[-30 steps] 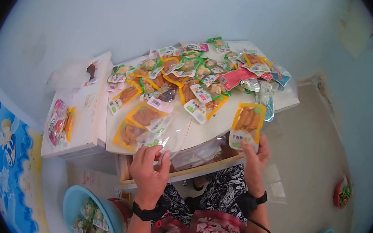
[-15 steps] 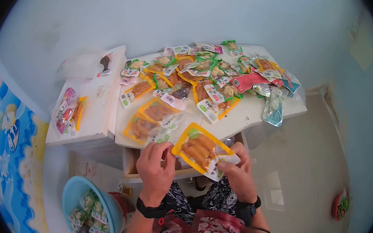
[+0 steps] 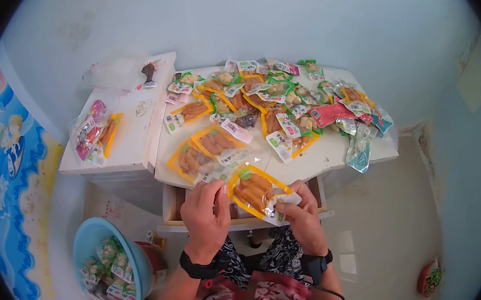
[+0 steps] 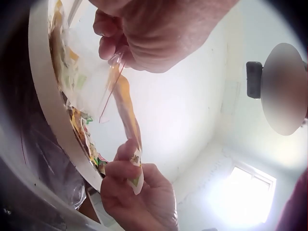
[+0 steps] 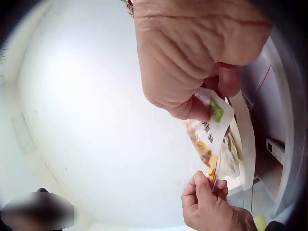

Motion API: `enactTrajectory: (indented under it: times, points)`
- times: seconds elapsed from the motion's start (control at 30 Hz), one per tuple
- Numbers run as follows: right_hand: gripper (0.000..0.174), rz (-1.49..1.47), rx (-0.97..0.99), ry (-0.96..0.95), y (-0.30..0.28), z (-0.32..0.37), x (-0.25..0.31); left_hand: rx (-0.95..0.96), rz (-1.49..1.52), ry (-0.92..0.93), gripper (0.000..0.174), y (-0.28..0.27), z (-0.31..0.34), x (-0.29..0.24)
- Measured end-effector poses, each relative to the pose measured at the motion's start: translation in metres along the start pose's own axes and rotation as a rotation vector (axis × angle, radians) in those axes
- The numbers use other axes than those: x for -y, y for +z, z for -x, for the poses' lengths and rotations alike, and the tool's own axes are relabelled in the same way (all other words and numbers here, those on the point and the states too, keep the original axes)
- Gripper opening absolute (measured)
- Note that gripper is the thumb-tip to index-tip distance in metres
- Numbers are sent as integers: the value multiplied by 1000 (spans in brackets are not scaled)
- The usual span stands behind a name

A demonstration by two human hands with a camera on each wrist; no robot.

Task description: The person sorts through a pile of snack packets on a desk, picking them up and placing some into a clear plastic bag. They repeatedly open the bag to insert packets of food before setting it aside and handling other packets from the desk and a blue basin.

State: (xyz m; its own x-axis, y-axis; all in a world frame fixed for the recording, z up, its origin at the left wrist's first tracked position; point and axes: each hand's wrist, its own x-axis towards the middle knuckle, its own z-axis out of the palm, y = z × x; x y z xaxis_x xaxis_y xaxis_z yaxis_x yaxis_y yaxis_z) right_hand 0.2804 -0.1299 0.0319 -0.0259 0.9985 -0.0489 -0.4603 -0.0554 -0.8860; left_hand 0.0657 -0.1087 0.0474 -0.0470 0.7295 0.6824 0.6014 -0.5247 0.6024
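My right hand (image 3: 305,220) pinches the white end of a yellow-edged snack packet (image 3: 252,191) between thumb and fingers, with brown pieces showing through its window. The packet lies tilted across the gap between my hands, over the table's front edge. Thumb and fingers of my left hand (image 3: 206,221) pinch the edge of a clear plastic bag (image 4: 115,60) with a thin red line along it, beside the packet's far end. Two similar yellow-edged packets (image 3: 193,157) lie on the table behind the left hand, under clear plastic.
Many snack packets (image 3: 281,90) are heaped across the white table (image 3: 333,150). A drawer (image 3: 174,204) stands pulled out below its front edge. On the left side table (image 3: 132,134) lie a bagged pink-and-yellow bundle (image 3: 95,130) and clear plastic. A blue bucket (image 3: 146,256) holds more packets.
My right hand has brought the packet from the right, over to the left hand, and turned it sideways. The left hand keeps its pinch on the clear plastic. The head view has shifted slightly.
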Motion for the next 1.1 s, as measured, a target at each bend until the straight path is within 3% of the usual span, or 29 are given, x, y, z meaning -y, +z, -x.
enactTrajectory:
  times: [0.27, 0.47, 0.67, 0.97, 1.07, 1.1]
  points:
    - [25, 95, 43, 14, 5, -18, -4, -27, -118, 168, 25, 2, 4, 0]
    - [22, 98, 48, 13, 16, -38, -3, -23, -141, 121, 30, -1, 6, -1]
    - [21, 105, 187, 127, 43, -46, 4, -25, -130, 200, 33, 0, 3, -7]
    - [34, 271, 365, 228, 75, -71, 6, 12, -46, 168, 34, -2, 11, -7]
    - [35, 212, 377, 219, 82, -76, 3, 36, 10, 154, 31, -5, 10, -3]
    - [36, 276, 373, 90, 82, -82, -6, 37, 17, 161, 27, -5, 10, -1]
